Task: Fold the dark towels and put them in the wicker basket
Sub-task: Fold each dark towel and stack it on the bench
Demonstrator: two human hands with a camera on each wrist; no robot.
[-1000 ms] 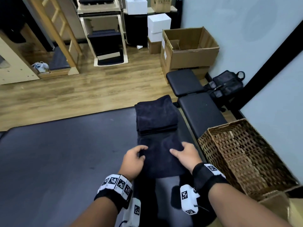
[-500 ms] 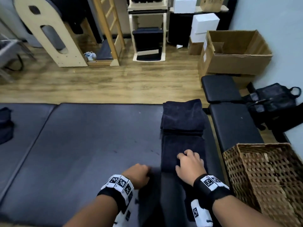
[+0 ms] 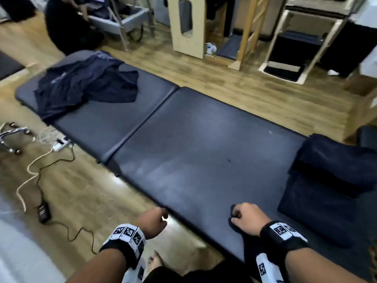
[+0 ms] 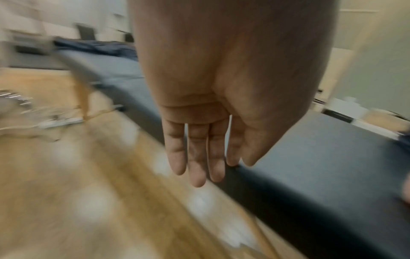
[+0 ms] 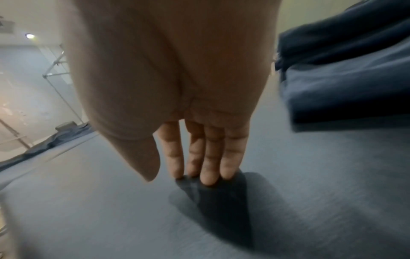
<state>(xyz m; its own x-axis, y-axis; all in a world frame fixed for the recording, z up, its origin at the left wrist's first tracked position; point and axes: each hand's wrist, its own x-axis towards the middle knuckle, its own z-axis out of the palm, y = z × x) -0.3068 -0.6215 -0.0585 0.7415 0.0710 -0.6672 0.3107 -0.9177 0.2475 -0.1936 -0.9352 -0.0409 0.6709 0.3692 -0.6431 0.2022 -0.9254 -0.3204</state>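
A crumpled heap of dark towels [image 3: 85, 86] lies at the far left end of the long black mat [image 3: 200, 144]. Folded dark towels [image 3: 334, 174] are stacked at the mat's right end, and they also show at the upper right of the right wrist view as folded towels [image 5: 346, 73]. My left hand [image 3: 157, 218] hangs over the mat's near edge and the floor, its fingers [image 4: 197, 168] straight and empty. My right hand [image 3: 240, 216] is left of the folded stack, fingertips [image 5: 208, 173] touching the bare mat, holding nothing. The wicker basket is out of view.
A power strip [image 3: 60, 142] and loose cables [image 3: 40, 178] lie on the wooden floor left of the mat. Wooden frames [image 3: 187, 25] and white shelving [image 3: 295, 48] stand beyond it. A person in dark clothes [image 3: 69, 23] crouches at the far left.
The view has swung left, so the basket is gone from sight and the unfolded heap has appeared. Both hands have come off the folded towel and moved left along the mat's near edge.
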